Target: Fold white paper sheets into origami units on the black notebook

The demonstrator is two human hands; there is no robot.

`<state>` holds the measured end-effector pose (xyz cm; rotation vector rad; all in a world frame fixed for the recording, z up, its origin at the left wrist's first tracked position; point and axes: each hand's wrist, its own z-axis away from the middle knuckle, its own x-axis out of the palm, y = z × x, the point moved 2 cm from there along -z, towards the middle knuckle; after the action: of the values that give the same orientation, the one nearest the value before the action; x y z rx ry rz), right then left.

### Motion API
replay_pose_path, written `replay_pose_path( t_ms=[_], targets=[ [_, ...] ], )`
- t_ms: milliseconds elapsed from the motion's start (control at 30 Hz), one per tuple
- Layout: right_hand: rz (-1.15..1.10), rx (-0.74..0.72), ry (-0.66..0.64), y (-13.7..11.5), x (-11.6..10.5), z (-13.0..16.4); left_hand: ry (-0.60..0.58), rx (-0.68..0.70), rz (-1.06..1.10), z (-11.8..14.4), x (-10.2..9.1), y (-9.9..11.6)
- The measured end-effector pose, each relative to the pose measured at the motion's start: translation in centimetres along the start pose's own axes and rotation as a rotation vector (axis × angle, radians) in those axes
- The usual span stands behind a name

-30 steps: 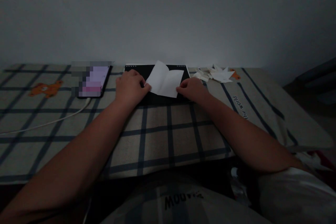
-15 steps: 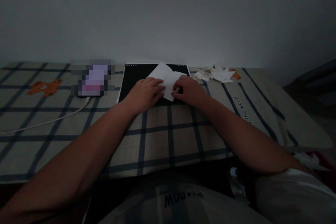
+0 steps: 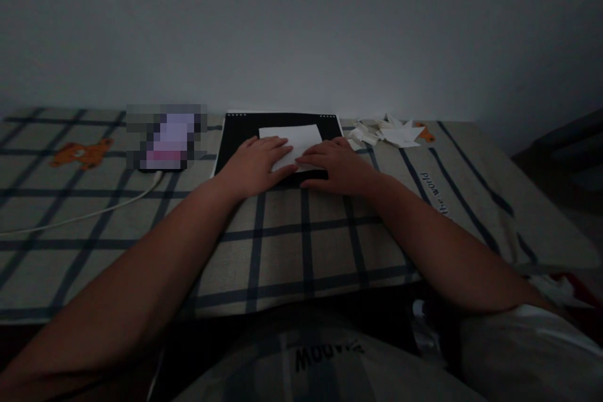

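A white sheet of paper (image 3: 293, 133) lies flat on a black board (image 3: 235, 135) with small holes along its far edge. My left hand (image 3: 257, 166) rests on the paper's left side, fingers stretched out and thumb pointing right. On the right side, my right hand (image 3: 336, 166) lies with its fingers extended across the paper and its thumb apart, near the board's front. Both hands cover part of the sheet, so its side edges are partly hidden.
A phone (image 3: 169, 141), blurred out, lies at the left with a white cable (image 3: 117, 204) plugged in. Several folded white paper pieces (image 3: 386, 133) sit right of the board. A checked tablecloth (image 3: 282, 251) covers the table, which meets a wall (image 3: 301, 31).
The paper has turned from a tilted, creased position to lying flat and squarer on the board. My right hand has gone from a pinch to spread fingers.
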<state>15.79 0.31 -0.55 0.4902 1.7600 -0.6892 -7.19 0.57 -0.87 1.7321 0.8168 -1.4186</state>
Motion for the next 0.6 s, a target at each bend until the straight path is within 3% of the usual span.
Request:
replay_pose_path(
  t_ms=[133,367,600],
  targets=[
    [-0.066,-0.022,-0.017,0.2,-0.2,0.0,-0.025,0.008,0.015,0.0,0.0,-0.4],
    [-0.243,-0.098,0.012,1.3,0.1,0.0,0.062,0.143,0.048,0.0,-1.0,-0.1],
    [-0.243,-0.068,0.035,1.7,0.2,-0.2,0.002,0.192,0.061,-0.1,-0.9,0.6]
  ],
)
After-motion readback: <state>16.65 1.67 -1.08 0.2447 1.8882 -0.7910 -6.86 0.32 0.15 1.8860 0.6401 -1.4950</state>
